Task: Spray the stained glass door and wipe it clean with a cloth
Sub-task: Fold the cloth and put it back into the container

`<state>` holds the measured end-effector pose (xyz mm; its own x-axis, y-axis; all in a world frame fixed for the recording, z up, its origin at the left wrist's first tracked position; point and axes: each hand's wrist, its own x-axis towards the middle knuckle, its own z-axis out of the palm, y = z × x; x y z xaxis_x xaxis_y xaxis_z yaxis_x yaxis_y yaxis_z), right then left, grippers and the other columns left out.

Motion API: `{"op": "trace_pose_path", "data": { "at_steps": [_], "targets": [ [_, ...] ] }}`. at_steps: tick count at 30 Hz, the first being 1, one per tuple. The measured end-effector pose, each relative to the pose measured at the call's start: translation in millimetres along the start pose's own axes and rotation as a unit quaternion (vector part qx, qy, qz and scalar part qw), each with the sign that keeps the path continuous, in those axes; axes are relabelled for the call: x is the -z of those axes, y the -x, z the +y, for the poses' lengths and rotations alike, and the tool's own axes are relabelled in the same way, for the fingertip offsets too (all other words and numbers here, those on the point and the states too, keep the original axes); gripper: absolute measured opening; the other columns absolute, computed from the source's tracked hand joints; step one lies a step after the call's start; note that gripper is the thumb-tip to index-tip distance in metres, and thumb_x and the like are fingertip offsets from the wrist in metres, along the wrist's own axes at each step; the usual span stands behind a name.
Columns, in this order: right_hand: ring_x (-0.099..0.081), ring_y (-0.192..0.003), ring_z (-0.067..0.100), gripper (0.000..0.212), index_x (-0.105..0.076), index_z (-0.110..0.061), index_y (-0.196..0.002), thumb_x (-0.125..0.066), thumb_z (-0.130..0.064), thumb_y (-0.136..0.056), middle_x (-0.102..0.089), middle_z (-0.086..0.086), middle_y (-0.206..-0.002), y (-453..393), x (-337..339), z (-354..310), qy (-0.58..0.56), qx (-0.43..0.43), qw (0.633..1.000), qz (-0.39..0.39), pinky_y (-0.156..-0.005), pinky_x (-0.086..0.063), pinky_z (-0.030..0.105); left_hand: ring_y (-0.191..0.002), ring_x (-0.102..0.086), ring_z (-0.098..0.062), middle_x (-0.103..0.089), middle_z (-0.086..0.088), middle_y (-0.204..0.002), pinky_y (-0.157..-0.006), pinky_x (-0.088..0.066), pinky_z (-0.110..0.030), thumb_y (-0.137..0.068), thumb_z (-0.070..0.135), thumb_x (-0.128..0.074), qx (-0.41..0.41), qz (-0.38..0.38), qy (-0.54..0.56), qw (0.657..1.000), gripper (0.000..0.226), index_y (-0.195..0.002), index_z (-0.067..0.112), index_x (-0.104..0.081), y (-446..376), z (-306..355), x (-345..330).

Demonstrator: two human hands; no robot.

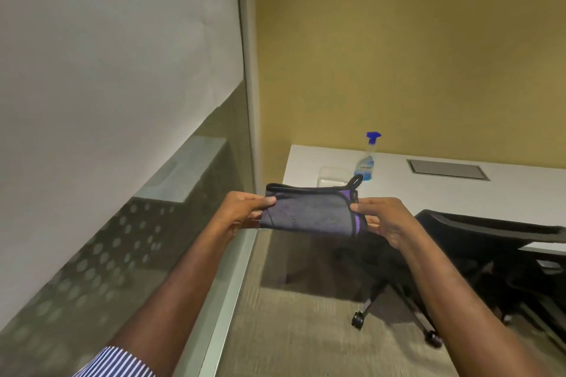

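Observation:
A folded dark grey cloth [309,212] with purple and black trim hangs stretched between my two hands at the middle of the view. My left hand [245,208] pinches its left end and my right hand [382,217] pinches its right end. The glass door [122,101] fills the left side, frosted above and clear with a dot pattern lower down. A spray bottle [366,161] with a blue trigger head and pale blue liquid stands upright on the white desk [428,190] behind the cloth, untouched.
A clear plastic box [333,176] sits on the desk just behind the cloth. A black office chair [477,254] on castors stands at the right under the desk edge. A yellow wall rises behind. Carpet covers the floor below.

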<state>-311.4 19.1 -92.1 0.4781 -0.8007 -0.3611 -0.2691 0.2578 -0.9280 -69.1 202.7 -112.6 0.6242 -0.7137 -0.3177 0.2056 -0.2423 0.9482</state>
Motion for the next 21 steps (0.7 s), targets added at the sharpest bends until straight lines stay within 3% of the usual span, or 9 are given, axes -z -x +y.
{"op": "trace_pose_path", "data": {
  "at_steps": [5,9,12,17,21],
  "targets": [
    [-0.068,-0.087,0.020,0.026,-0.071,0.003,-0.108,-0.078,-0.010,-0.087,-0.072,0.009,-0.100,-80.9,22.7,-4.1,-0.001,-0.011,1.000,0.012,-0.055,-0.052,0.024,-0.053,-0.069,-0.013,-0.075,-0.013,-0.075,-0.048,-0.055,-0.022,-0.080,0.012,-0.084,0.019,0.005,-0.020,1.000,0.020,-0.092,-0.003,-0.076,-90.6,4.2,-37.3],
    [-0.068,-0.081,0.018,0.027,-0.069,0.006,-0.111,-0.077,-0.008,-0.089,-0.071,0.007,-0.092,-149.0,44.5,-9.2,-0.014,-0.012,1.000,0.017,-0.045,-0.052,0.016,-0.059,-0.067,-0.017,-0.074,-0.017,-0.079,-0.057,-0.055,-0.026,-0.076,0.014,-0.088,0.037,0.008,-0.028,0.999,0.016,-0.079,0.002,-0.078,-162.8,8.3,-70.9],
    [-0.071,-0.080,0.019,0.031,-0.070,0.006,-0.115,-0.077,-0.008,-0.089,-0.073,0.008,-0.092,-196.5,56.2,-12.4,-0.020,-0.017,0.999,0.026,-0.047,-0.053,0.017,-0.056,-0.067,-0.016,-0.074,-0.013,-0.073,-0.054,-0.056,-0.023,-0.078,0.012,-0.087,0.052,0.014,-0.041,0.998,0.020,-0.084,-0.003,-0.076,-207.7,17.8,-93.6],
    [-0.075,-0.080,0.022,0.023,-0.072,0.001,-0.108,-0.077,-0.008,-0.087,-0.076,0.011,-0.093,-268.4,67.2,-17.5,-0.003,-0.026,0.999,0.040,-0.055,-0.056,0.023,-0.061,-0.068,-0.019,-0.074,-0.009,-0.072,-0.062,-0.057,-0.029,-0.078,0.014,-0.087,0.053,0.029,-0.069,0.996,0.020,-0.086,-0.001,-0.077,-273.5,27.2,-120.1],
    [-0.074,-0.076,0.020,0.019,-0.072,0.000,-0.103,-0.079,-0.008,-0.086,-0.075,0.007,-0.087,-318.5,66.4,-19.1,0.020,-0.037,0.997,0.062,-0.048,-0.054,0.018,-0.065,-0.069,-0.021,-0.074,-0.008,-0.072,-0.063,-0.056,-0.030,-0.080,0.015,-0.087,0.069,0.021,-0.077,0.994,0.017,-0.083,0.002,-0.077,-320.5,26.3,-134.1]
  ]
}}
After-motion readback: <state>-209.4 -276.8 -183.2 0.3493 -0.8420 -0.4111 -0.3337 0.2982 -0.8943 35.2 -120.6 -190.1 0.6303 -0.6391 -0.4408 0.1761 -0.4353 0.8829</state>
